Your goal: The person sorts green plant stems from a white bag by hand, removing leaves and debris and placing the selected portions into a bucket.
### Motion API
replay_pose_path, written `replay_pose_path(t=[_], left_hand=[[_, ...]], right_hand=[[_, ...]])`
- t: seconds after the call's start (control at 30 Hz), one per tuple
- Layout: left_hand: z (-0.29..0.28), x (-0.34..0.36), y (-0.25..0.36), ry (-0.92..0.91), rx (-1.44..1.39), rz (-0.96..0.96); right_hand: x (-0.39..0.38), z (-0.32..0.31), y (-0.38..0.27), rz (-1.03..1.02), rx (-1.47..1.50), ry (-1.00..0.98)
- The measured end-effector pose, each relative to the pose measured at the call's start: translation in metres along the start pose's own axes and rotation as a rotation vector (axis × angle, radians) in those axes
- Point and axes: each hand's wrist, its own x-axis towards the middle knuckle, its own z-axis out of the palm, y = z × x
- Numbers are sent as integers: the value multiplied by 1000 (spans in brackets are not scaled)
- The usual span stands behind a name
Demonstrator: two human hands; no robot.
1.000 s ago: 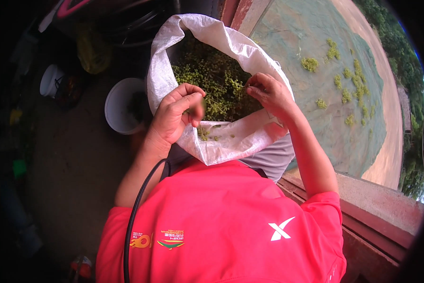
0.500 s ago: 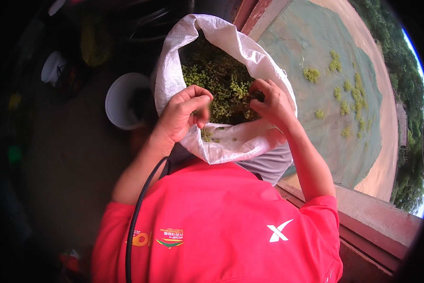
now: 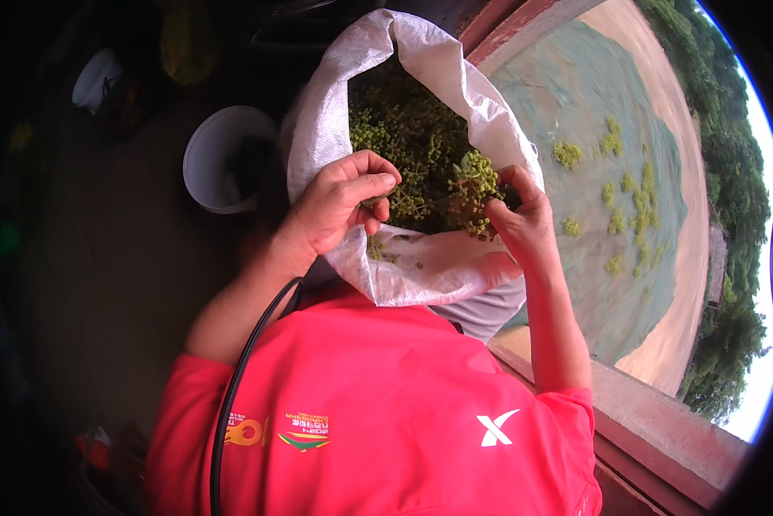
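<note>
A white woven sack stands in front of me with its mouth folded wide, holding many small green berry clusters on thin stems. My right hand pinches a sprig of green berries by its side, just above the heap at the sack's right rim. Over the near left rim, my left hand is closed, thumb against fingers; a small dark greenish bit shows in it, too unclear to name. A few loose green bits lie on the sack's near inner fold.
A white bucket with something dark inside stands left of the sack. Farther left is a smaller white container. To the right runs a wooden ledge; beyond it, more green clusters lie spread on a green sheet.
My right hand has come up and right out of the heap, now with a berry sprig in view. The left hand stays closed near the same rim. The whole view has shifted slightly.
</note>
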Motion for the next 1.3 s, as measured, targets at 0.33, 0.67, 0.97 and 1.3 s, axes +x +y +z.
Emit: replay_pose_path(t=[0.33,0.67,0.97,1.3], left_hand=[[6,8,3,-140,54,-38],[40,4,12,-108,360,165],[31,3,5,6,-103,292],[30,4,2,-111,-423,184]], right_hand=[[-20,-23,-43,-177,764,-47],[-11,21,-23,-237,792,-205],[-16,35,9,-227,1165,62],[-26,44,5,-184,1261,110]])
